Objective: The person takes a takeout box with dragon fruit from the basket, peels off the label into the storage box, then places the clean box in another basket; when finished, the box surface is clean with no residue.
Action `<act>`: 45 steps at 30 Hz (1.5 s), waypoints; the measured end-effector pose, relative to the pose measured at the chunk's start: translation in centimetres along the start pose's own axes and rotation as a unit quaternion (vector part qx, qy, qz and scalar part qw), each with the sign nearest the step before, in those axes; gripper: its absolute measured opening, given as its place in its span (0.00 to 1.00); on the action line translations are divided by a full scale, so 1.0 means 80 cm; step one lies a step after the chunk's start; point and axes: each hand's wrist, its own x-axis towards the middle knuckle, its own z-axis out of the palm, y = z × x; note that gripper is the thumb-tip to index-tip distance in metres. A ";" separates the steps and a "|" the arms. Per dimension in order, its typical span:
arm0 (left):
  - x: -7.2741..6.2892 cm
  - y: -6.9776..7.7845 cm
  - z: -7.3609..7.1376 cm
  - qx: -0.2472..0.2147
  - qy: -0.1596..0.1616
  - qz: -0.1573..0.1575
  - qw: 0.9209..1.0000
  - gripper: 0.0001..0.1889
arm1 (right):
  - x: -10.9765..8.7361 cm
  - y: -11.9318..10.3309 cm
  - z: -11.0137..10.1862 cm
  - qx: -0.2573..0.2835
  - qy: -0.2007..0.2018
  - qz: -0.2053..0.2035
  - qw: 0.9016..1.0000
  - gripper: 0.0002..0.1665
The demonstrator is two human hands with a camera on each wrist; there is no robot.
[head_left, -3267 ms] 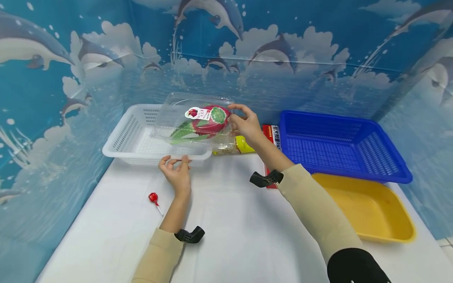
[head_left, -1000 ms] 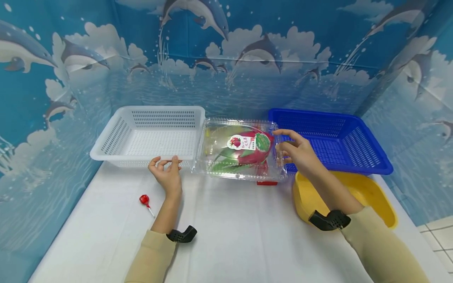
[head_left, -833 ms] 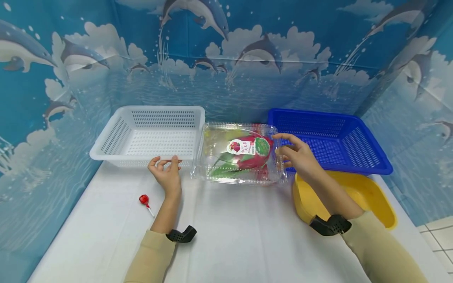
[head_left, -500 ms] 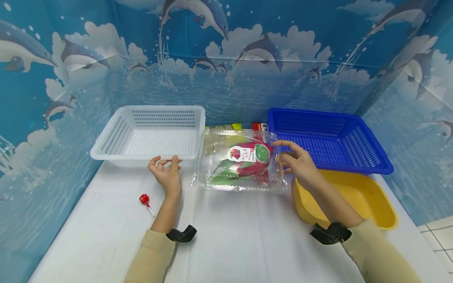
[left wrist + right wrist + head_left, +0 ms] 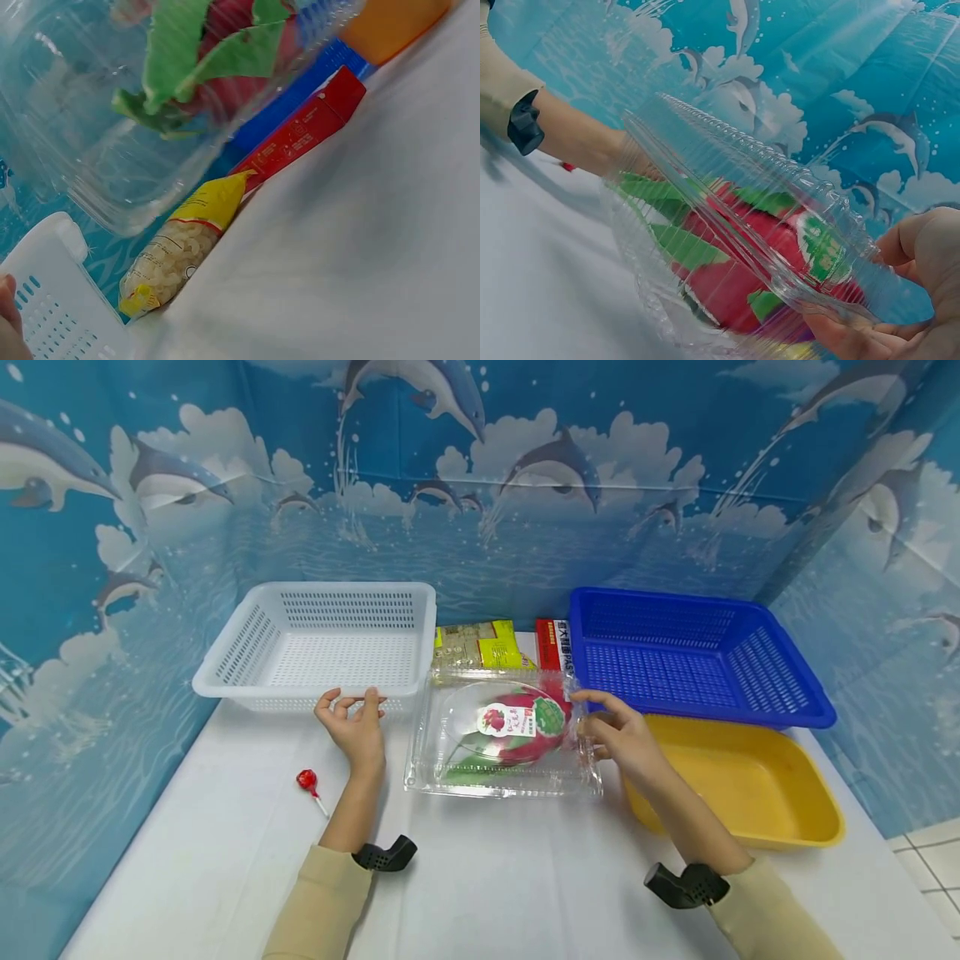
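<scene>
My right hand (image 5: 622, 739) grips the right edge of a clear plastic clamshell box (image 5: 465, 777), its thumb and fingers on either side of the edge. Inside lies a red dragon fruit (image 5: 780, 236) with green scales, under a white label (image 5: 506, 720). In the left wrist view the box is raised off the tabletop, with a bag and a red carton visible beneath. Over at the white basket (image 5: 247, 692), my left hand (image 5: 358, 732) pinches the front rim between thumb and fingers. The basket is bare inside.
Behind the box lie a yellow-and-clear bag (image 5: 176, 251) of pale pieces and a red carton (image 5: 307, 139). To the right stand a blue basket (image 5: 697, 718) and a yellow tub (image 5: 750, 839). A red lollipop (image 5: 307, 780) lies left of my left forearm.
The clamshell box has gone from over the white basket to the right, then nearer to me, uncovering the bag and carton behind it. My left hand stays on the basket rim.
</scene>
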 end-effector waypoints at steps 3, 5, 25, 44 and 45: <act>0.001 0.001 0.000 0.001 0.000 -0.002 1.000 0.25 | -0.003 0.008 0.002 -0.007 -0.002 0.012 1.000 0.22; 0.001 0.001 0.000 0.001 0.000 -0.002 1.000 0.25 | -0.005 0.013 0.004 -0.006 -0.003 0.017 1.000 0.23; -0.002 0.007 0.001 -0.013 -0.006 -0.013 1.000 0.24 | -0.013 0.043 0.021 0.010 -0.006 0.011 1.000 0.22; 0.002 0.024 -0.007 0.090 -0.053 -0.082 0.991 0.22 | -0.015 0.054 0.029 -0.002 -0.015 0.015 1.000 0.22; 0.000 0.025 -0.010 0.105 -0.061 -0.090 0.989 0.21 | -0.015 0.054 0.029 -0.002 -0.017 0.015 1.000 0.22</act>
